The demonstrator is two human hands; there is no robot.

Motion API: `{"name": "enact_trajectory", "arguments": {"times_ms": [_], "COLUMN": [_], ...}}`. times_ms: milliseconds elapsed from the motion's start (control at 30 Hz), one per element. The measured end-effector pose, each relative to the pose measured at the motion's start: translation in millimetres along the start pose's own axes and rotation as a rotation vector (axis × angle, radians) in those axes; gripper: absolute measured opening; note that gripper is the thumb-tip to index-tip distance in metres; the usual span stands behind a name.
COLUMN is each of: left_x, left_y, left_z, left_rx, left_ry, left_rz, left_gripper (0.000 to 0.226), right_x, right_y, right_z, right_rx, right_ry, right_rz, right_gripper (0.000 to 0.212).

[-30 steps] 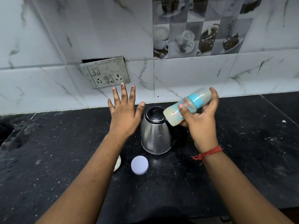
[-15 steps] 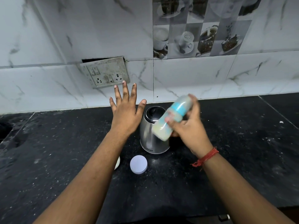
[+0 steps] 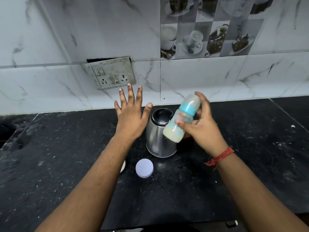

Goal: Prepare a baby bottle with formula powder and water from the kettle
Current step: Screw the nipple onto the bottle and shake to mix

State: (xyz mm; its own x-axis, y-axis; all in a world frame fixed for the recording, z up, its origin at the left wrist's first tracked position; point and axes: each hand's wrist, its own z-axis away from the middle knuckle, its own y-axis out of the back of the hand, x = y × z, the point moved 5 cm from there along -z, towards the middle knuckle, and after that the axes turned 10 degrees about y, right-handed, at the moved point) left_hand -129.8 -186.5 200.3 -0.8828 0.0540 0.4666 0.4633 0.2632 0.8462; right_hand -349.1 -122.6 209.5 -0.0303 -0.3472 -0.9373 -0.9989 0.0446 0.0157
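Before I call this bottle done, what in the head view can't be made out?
- Baby bottle teat end: covered by its cap and the right hand.
- Kettle handle and right side: behind the bottle and that hand; water level hidden by the shut lid.
- White object beside the round white lid: mostly under the left forearm.
- Kettle label: too small.

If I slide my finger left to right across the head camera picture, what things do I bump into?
Left hand → round white lid → steel kettle → baby bottle → right hand → red wrist thread.
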Motion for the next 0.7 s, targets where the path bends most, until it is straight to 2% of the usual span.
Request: {"name": "enact_trajectory", "arguments": {"times_ms": [67,133,167,233,267,300,367,400,467,500,600,633,700], "left_x": [-0.7,0.0,0.4,1.3,1.0,0.0,-2.4,-3.0,-3.2,-2.9,-2.3,-2.2,-1.8], "left_y": [-0.3,0.5,0.5,-0.3,-0.4,-0.2,-0.7,-1.2,-1.7,-2.3,-2.3,-2.0,-2.3], "left_z": [-0.2,-0.1,-0.3,-0.5,-0.7,-1.1,-1.7,-1.5,-1.2,-1.2,-3.2,-3.8,-3.3], "left_rx": [-0.003,-0.003,-0.005,-0.007,-0.004,-0.001,-0.001,-0.003,-0.006,-0.006,0.001,0.002,-0.003], "left_ry": [0.007,0.007,0.006,0.006,0.006,0.007,0.009,0.009,0.009,0.009,0.007,0.009,0.012], "left_rz": [0.004,0.005,0.008,0.013,0.013,0.013,0.011,0.008,0.007,0.007,0.01,0.009,0.011], "left_gripper": [0.075,0.076,0.076,0.076,0.076,0.076,0.076,0.076,0.077,0.077,0.076,0.076,0.076], "right_x": [1.5,8.4,10.6,13.1,13.0,10.3,2.9,1.8,6.8,9.7,24.3,27.4,24.2], "right_y": [8.8,9.3,5.3,-3.6,-4.7,-2.7,4.5,9.8,14.9,12.5,-6.2,-8.4,-5.1], "right_z": [-1.9,-1.0,-0.1,2.6,2.7,1.6,-0.8,-1.5,-0.8,0.0,4.2,4.9,1.8], "right_rx": [0.178,0.217,0.155,-0.071,-0.12,-0.088,0.088,0.188,0.271,0.239,-0.091,-0.114,0.031], "right_ry": [0.017,0.022,0.015,-0.016,-0.021,-0.015,0.01,0.039,0.086,0.082,-0.011,-0.032,-0.044], "right_rz": [-0.095,-0.084,-0.028,0.13,0.15,0.095,-0.058,-0.087,-0.08,-0.041,0.136,0.115,-0.035], "right_gripper": [0.094,0.093,0.094,0.098,0.099,0.099,0.096,0.095,0.096,0.096,0.099,0.1,0.097]}}
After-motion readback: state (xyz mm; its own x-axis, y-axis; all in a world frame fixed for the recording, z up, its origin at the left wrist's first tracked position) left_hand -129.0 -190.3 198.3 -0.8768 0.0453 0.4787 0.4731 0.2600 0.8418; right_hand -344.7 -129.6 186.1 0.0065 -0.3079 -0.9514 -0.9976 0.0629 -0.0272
